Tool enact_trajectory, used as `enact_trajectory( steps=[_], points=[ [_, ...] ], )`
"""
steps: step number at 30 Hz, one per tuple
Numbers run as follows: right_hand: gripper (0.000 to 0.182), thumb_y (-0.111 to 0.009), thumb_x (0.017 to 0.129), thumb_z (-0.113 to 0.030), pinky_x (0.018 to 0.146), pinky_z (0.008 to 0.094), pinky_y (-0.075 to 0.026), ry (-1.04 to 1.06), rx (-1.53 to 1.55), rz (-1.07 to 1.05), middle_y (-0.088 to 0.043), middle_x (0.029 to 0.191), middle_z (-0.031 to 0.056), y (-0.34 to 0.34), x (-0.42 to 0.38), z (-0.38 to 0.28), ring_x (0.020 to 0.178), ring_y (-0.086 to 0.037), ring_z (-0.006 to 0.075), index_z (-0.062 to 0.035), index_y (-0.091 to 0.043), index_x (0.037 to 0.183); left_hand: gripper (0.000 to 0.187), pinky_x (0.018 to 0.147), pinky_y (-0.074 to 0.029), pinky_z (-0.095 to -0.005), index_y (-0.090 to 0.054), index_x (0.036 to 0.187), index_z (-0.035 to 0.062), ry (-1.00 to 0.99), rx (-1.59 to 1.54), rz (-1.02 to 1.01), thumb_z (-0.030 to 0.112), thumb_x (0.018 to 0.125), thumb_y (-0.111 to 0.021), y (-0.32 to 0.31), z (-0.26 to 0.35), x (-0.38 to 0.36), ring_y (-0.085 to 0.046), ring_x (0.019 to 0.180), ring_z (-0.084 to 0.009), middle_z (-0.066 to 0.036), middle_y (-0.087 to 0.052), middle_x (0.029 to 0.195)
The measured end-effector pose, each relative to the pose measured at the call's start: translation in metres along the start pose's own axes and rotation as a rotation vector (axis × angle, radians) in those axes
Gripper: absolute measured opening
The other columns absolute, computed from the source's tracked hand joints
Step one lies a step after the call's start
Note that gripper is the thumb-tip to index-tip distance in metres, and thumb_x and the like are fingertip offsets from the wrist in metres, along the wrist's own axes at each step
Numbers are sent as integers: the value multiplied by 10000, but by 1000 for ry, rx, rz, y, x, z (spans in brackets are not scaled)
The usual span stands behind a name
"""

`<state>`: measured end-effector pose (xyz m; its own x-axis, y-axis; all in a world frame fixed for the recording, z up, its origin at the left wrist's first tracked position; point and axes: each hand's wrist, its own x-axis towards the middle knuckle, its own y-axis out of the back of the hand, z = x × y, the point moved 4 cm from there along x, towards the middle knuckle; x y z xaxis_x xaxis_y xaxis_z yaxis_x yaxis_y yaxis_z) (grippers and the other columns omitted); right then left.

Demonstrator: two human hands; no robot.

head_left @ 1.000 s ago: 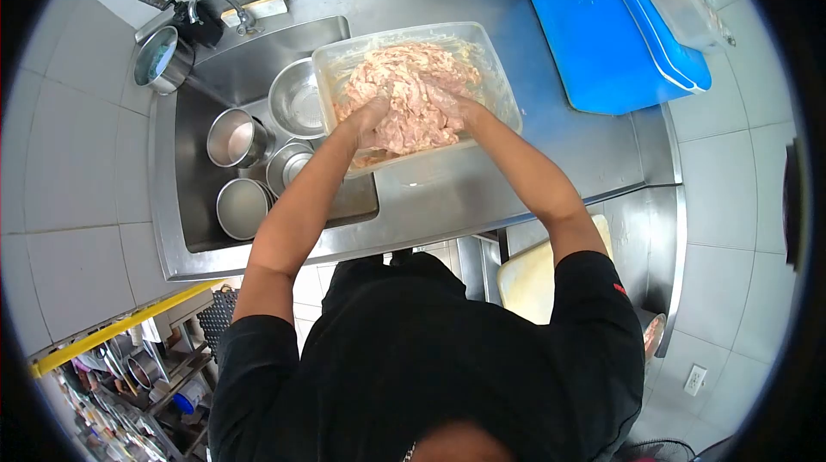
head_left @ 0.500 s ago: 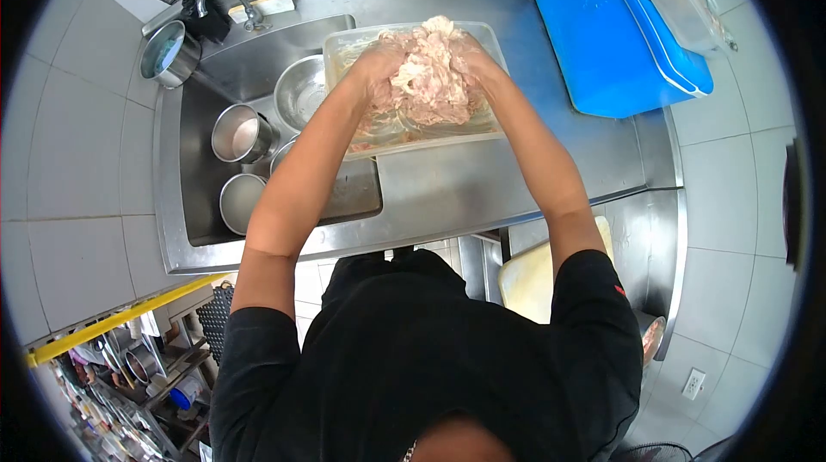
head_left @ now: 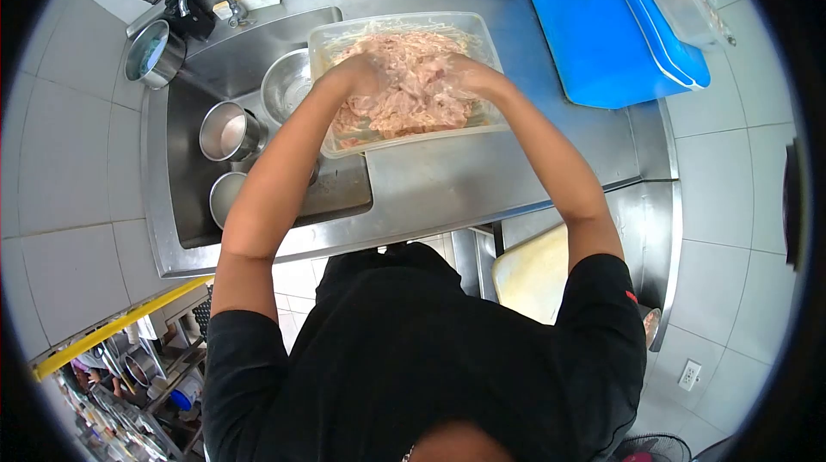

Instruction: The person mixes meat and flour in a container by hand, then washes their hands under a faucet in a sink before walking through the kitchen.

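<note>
both grips deep in the pink meat

my left grip (head_left: 363,77) and right grip (head_left: 475,77) are bare and sunk into the loose, pale pink meat (head_left: 417,109), one at each side of the heap. the fingers are blurred and partly buried, so i cannot tell how far either grip is open, or whether it has closed on any pieces or only presses against them. my wrists bend inward, palms seeming to face each other, which i take as a way to keep the heap between them.

the meat lies inside a wide, clear tub (head_left: 422,139), spread over much of its floor and rising in the middle. its walls stand above the edges of the heap, probably useful for keeping loose bits in. pale smears cling inside the far wall (messy, but contained).

the tub sits mostly on the steel surface (head_left: 447,182), its left end reaching over the edge of the sink (head_left: 331,195). i judge that the spot suits me: right in front of my chest, both arms can reach in evenly, and the flat steel bears most of the load.

in the sink, a metal bowl (head_left: 280,88) lies just beside the tub, with a metal pot (head_left: 225,133) further left. a blue box (head_left: 581,40) stands apart on my right, leaving my right elbow room.
</note>
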<state>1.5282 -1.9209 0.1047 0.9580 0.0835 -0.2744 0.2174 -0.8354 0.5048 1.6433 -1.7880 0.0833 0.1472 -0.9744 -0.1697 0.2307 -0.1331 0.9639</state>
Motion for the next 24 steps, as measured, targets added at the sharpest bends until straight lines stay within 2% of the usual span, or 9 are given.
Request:
enact_trajectory(
  steps=[3, 5, 9, 12, 14, 17, 19, 21, 24],
  points=[
    [496, -622, 761, -252, 883, 308, -388, -45, 21, 51, -475, 1210, 180, 11, -8, 53, 1067, -490, 236, 10, -496, 1163, 636, 863, -419, -370, -568, 1077, 5, 22, -14, -297, 546, 789, -393, -64, -27, 6, -529, 1019, -339, -216, -550, 1083],
    [611, -636, 759, -312, 905, 313, -375, -166, -7, 224, -461, 1219, 197, 26, 2, 126, 1099, -466, 257, 21, -424, 1225, 650, 842, -427, -378, -622, 951, 6, 299, -279, -118, 588, 776, -393, -88, -29, -3, -552, 972, -339, -237, -570, 1014],
    [697, -627, 757, -388, 921, 316, -362, -472, -184, 363, -448, 1236, 185, 9, 7, 93, 1115, -445, 247, 24, -373, 1258, 678, 829, -430, -380, -625, 856, -12, 549, -454, 169, 615, 770, -382, -69, 1, -1, -563, 909, -349, -245, -589, 930],
    [715, -633, 738, -413, 924, 341, -370, -343, 262, 280, -445, 1240, 172, 2, 37, 85, 1100, -452, 240, 24, -390, 1249, 555, 808, -437, -385, -532, 1107, 46, 416, -654, 100, 509, 873, -335, -75, 15, 15, -565, 931, -287, -168, -597, 1000],
    [664, -631, 753, -358, 898, 334, -394, -414, 423, 272, -468, 1219, 163, -1, 28, 39, 1082, -472, 240, 8, -391, 1252, 587, 776, -473, -398, -486, 1152, 47, 586, -1689, 46, 538, 869, -334, -108, 13, 36, -576, 922, -237, -133, -600, 1002],
    [563, -603, 787, -250, 854, 320, -434, -447, 568, 338, -495, 1191, 150, 0, 38, 52, 1050, -505, 230, -6, -395, 1250, 351, 746, -482, -416, -482, 1120, 31, 407, -2284, 156, 281, 897, -375, -60, 46, 25, -579, 895, -229, -105, -559, 1051],
    [512, -578, 806, -197, 835, 314, -451, -414, 565, 404, -500, 1184, 145, 14, 50, 78, 1035, -518, 220, -6, -397, 1245, 429, 797, -476, -413, -476, 1143, 45, 266, -2400, 168, 382, 887, -404, -70, 39, 34, -556, 955, -234, -113, -557, 1053],
    [512, -587, 790, -150, 823, 293, -457, -167, 566, 116, -508, 1172, 137, 22, 60, 85, 1018, -536, 219, -7, -398, 1243, 542, 836, -463, -419, -441, 1193, 61, 244, -2445, 184, 488, 861, -414, -39, 49, 16, -541, 992, -232, -108, -551, 1076],
    [475, -598, 764, -87, 802, 276, -451, 43, 668, 214, -535, 1130, 123, 33, 42, 23, 972, -541, 186, 4, -440, 1203, 586, 842, -462, -418, -426, 1220, 84, 118, -2457, 248, 533, 844, -413, -4, 58, -1, -542, 999, -233, -93, -530, 1136]
  ],
)
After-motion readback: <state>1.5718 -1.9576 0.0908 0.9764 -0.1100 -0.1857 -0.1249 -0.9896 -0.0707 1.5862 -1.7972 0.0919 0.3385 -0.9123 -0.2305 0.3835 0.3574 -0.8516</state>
